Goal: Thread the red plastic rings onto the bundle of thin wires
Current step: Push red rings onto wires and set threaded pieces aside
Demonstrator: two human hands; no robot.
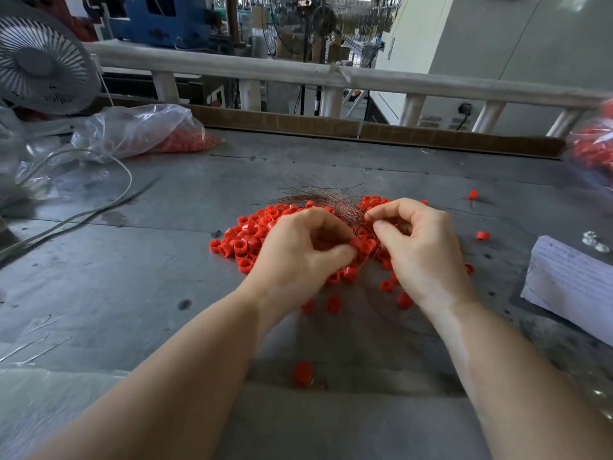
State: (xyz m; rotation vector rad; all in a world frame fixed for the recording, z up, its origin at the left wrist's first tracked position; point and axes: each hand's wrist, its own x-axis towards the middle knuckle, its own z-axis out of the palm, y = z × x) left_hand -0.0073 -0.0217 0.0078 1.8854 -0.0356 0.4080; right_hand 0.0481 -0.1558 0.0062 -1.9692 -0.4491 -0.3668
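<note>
Head view shows the left hand [300, 250] pinching a red ring [357, 243], the right hand [421, 247] pinching the wires [335, 202], and many rings [245, 240] left.

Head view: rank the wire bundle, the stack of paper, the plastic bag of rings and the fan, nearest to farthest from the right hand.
From the right hand:
1. Wire bundle, at its fingertips.
2. Stack of paper, right edge.
3. Plastic bag of rings, far left.
4. Fan, far-left corner.

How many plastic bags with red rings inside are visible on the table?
2: one clear bag at the far left near the fan, one bag at the right edge, blurred and partly cut off.
</note>
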